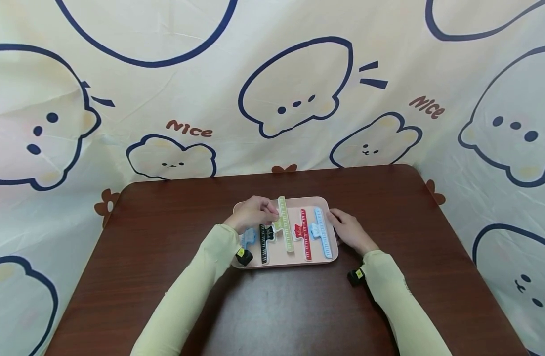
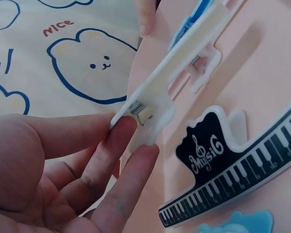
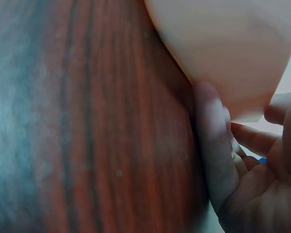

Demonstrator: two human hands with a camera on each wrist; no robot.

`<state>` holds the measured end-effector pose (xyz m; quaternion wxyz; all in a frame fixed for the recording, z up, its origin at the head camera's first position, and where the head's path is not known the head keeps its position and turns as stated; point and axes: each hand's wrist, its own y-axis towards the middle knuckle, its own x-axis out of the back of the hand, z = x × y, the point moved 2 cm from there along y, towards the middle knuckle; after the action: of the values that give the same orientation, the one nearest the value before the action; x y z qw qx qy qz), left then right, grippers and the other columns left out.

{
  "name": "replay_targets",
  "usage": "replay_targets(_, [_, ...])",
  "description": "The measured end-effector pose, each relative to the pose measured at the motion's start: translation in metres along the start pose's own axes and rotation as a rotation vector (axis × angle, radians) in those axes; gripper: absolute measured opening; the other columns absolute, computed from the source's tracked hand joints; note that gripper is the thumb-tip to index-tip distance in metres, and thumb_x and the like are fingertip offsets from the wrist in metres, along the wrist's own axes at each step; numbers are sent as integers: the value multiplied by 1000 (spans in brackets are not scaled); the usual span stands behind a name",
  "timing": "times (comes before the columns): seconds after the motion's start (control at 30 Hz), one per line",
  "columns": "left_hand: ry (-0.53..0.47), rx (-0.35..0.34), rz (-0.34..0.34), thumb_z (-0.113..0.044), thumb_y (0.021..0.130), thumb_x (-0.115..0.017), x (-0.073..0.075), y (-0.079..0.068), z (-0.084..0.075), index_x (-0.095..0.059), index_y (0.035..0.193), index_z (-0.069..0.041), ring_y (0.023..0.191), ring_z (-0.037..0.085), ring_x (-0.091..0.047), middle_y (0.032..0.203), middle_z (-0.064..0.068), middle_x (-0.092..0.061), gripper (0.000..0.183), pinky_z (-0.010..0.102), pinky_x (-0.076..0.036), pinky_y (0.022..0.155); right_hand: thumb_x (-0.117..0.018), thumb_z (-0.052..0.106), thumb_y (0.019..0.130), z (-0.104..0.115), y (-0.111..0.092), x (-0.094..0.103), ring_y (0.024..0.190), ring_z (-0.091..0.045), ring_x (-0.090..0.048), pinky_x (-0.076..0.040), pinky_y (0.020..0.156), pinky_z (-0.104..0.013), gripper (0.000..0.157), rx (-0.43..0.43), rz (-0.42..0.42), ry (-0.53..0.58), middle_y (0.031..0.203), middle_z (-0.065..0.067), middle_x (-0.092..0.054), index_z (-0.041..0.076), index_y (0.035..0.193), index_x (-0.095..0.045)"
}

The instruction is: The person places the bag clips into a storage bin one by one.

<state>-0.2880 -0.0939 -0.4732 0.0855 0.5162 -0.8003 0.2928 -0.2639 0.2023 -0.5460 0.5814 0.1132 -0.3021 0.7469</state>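
My left hand [image 1: 253,213] pinches a light green clip [image 1: 284,225] with a piano-key strip, tilted above the pink tray [image 1: 254,265]. In the left wrist view its white back and metal spring [image 2: 138,107] show between thumb and fingers. At the tray's right end, my right hand [image 1: 352,231] grips the rim; the right wrist view has its fingers and thumb against the tray wall [image 3: 233,53]. Lying in the tray are a black clip [image 2: 208,150] marked "Music", a red clip [image 1: 304,235], a light blue clip [image 1: 322,232] and another blue clip [image 1: 247,238], partly hidden by the left hand.
The tray stands on a dark brown wooden table [image 1: 290,316], near its far edge. A cream cloth [image 1: 299,148] with cartoon outlines hangs behind the table and at both sides. Small black devices are strapped at the left wrist [image 1: 244,257] and right wrist [image 1: 356,278].
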Motion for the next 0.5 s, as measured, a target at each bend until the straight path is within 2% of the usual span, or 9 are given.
replay_targets(0.2, [-26,8,38,-16,95,-76,-2,6,1,-73,101,-8,92,28,-70,97,8,-72,10,40,-58,89,-38,46,111,1,-1,0,80,-21,-65,-58,65,-35,55,2,2,16,127,-18,-62,12,154,-44])
replay_targets(0.5, [-23,12,39,-17,96,-75,-4,13,4,-74,100,-9,85,27,-66,93,8,-71,9,35,-56,80,-38,47,111,0,-1,1,76,-20,-64,-58,64,-35,55,3,2,15,125,-18,-62,13,154,-45])
